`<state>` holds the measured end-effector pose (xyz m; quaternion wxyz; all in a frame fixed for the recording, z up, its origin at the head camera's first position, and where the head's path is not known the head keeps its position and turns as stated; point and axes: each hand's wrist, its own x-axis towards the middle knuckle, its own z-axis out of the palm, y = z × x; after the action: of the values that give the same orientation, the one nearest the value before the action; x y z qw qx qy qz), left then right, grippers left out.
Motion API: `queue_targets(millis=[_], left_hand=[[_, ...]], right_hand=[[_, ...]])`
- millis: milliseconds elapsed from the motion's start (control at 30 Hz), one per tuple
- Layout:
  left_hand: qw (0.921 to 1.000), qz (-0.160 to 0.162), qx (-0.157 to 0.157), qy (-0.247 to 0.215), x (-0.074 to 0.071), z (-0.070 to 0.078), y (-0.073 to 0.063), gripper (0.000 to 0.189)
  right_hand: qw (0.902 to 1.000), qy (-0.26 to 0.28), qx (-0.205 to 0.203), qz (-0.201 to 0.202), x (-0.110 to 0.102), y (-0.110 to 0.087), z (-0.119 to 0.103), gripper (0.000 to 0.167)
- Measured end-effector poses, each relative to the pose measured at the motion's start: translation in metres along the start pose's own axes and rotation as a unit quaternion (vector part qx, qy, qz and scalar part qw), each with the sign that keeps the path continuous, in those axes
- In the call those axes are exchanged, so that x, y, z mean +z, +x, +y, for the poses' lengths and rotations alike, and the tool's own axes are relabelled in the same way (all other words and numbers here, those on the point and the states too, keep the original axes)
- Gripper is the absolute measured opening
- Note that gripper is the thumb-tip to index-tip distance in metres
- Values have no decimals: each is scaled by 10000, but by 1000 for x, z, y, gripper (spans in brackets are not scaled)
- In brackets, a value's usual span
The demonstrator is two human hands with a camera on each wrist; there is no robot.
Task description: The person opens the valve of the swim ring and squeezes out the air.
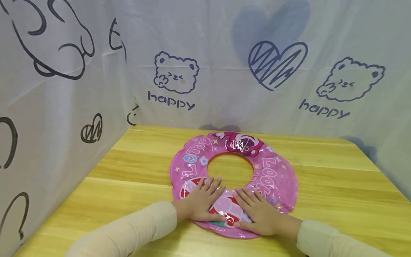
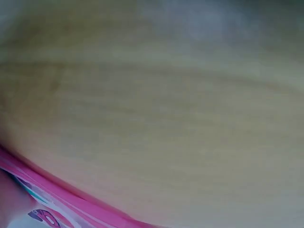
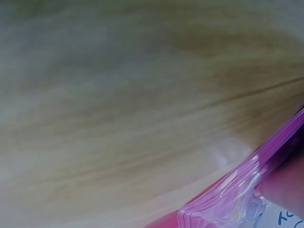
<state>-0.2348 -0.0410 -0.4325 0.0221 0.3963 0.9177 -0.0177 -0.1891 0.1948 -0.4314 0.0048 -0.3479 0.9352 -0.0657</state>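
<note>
A pink inflatable swim ring (image 1: 282,178) with a cartoon bear and "LOTSO" lettering lies flat on the wooden table, partly puffed with air. On its near left part rests my left hand (image 1: 205,200), palm down with fingers spread. My right hand (image 1: 258,212) lies palm down on the near right part, fingers straight and pointing at the central hole. A strawberry print shows between the two hands. In the left wrist view the ring's pink edge (image 2: 71,199) crosses the lower left corner. The right wrist view has its shiny seam (image 3: 228,190) at the lower right.
The yellow wood-grain table (image 1: 128,171) extends on all sides of the ring. White cloth with bear and heart drawings (image 1: 224,100) hangs along the back, and another sheet (image 1: 64,107) hangs at the left.
</note>
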Motion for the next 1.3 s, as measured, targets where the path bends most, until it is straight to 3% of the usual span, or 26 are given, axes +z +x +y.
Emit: queue_targets(millis=[200,333,400,500,633,833,933,1100,1300], left_hand=[[9995,198,237,-76,8,-7,2,92],[9972,493,507,257,12,-22,1,91],[9964,588,409,455,10,-30,-1,91],[9975,476,73,522,6,-40,-5,87],[9998,179,-69,97,1,-45,-9,85],[9994,45,-25,-339,-2,-48,-8,80],[9992,64,-22,-391,-3,-52,-6,74],[9987,374,-105,-338,-3,-62,0,68],[9963,478,-551,-459,-9,-70,10,65]], right_hand=[[10000,18,14,55,2,0,1,79],[10000,72,28,47,2,0,1,80],[9999,133,27,31,3,0,1,80],[9997,239,44,-38,2,-1,0,80],[9993,269,153,-215,2,-1,0,81],[9990,291,225,-252,1,1,1,82],[9990,321,220,-234,-2,2,1,82],[9988,349,219,-273,-2,2,1,82],[9989,383,165,-236,0,1,1,82]])
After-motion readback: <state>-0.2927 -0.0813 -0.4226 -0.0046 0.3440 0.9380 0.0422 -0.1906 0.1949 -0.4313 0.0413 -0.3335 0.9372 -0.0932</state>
